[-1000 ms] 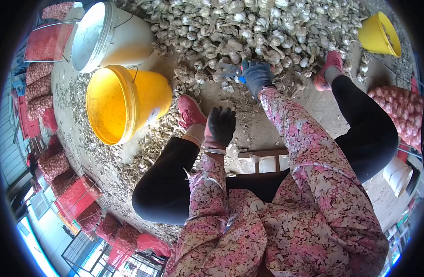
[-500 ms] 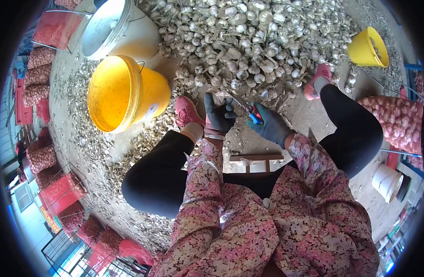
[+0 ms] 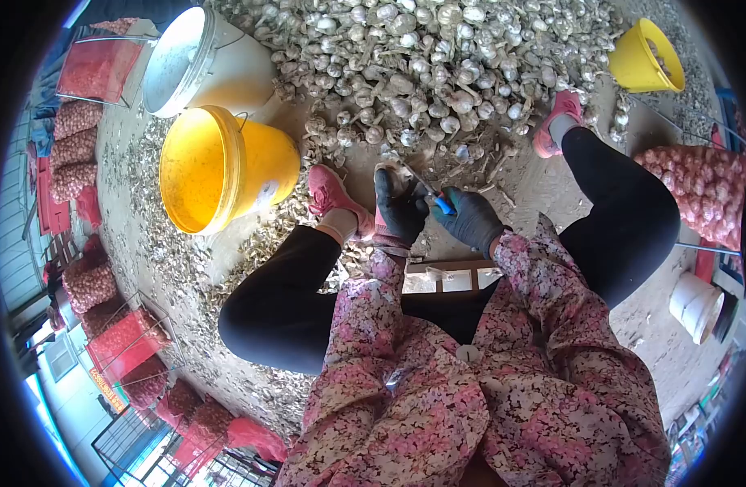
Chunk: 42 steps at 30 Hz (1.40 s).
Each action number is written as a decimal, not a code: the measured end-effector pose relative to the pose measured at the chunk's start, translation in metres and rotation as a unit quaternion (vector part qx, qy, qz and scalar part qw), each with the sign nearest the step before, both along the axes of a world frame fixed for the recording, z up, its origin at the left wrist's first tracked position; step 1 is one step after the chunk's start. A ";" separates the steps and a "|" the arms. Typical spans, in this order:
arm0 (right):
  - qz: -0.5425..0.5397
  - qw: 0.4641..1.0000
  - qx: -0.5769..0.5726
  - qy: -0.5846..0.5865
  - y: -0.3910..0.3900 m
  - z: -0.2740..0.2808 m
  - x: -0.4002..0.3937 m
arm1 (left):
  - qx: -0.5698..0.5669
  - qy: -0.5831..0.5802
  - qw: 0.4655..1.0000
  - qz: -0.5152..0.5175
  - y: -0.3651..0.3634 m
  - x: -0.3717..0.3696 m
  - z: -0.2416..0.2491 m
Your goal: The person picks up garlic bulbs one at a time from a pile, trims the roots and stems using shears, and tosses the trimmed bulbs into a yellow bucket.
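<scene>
In front of my lap, my left hand (image 3: 401,203), in a dark glove, has its fingers curled around a garlic bulb (image 3: 394,170); the glove hides much of the bulb. My right hand (image 3: 472,221), gloved in grey, grips shears (image 3: 444,205) by their blue handle. The blades point up and left, meeting the bulb at the top of my left hand. A broad heap of garlic bulbs (image 3: 405,69) with dry stems lies just beyond both hands.
To the left stand a yellow bucket (image 3: 267,166) and a white bucket (image 3: 239,69). A smaller yellow bucket (image 3: 633,61) is at the upper right. Filled mesh sacks (image 3: 698,191) sit at the right, with several more along the left. Dry trimmings (image 3: 218,304) litter the floor.
My right hand and the shears have moved slightly left, closer to my left hand. My left hand has turned and shifted a little right, and the pale bulb shows more plainly.
</scene>
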State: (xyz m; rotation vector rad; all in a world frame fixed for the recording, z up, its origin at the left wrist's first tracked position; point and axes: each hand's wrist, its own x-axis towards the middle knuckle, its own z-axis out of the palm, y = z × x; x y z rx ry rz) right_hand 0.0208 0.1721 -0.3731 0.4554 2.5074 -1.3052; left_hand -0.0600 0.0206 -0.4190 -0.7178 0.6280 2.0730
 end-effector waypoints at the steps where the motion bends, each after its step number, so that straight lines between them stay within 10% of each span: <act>1: -0.004 1.000 -0.001 0.000 0.003 -0.003 0.003 | -0.030 0.015 0.999 0.037 0.000 -0.003 0.003; 5: -0.012 0.998 0.039 -0.042 0.014 -0.009 0.008 | -0.225 0.287 0.931 0.031 -0.028 -0.025 -0.012; 9: 0.053 0.986 0.140 0.080 0.013 0.036 -0.005 | -0.451 0.598 0.660 -0.060 -0.021 -0.032 0.011; 13: 0.155 0.932 0.324 0.042 0.014 0.042 -0.010 | -0.481 0.611 0.620 -0.107 -0.023 -0.024 0.011; 22: 0.161 0.963 0.218 -0.009 0.021 0.009 -0.002 | -0.561 0.623 0.480 -0.258 -0.023 -0.021 0.057; 27: 0.160 0.971 0.179 -0.005 0.021 0.004 0.005 | -0.559 0.597 0.540 -0.200 -0.024 -0.018 0.040; 29: 0.161 0.968 0.194 -0.012 0.019 0.005 0.005 | -0.521 0.492 0.617 -0.327 -0.024 -0.025 0.040; 37: 0.121 0.985 0.122 -0.028 0.015 -0.009 0.017 | -0.562 0.535 0.525 -0.351 -0.013 -0.005 0.054; 42: 0.146 0.970 0.173 -0.092 0.032 -0.037 0.010 | -0.277 0.534 0.762 -0.241 -0.012 0.007 0.072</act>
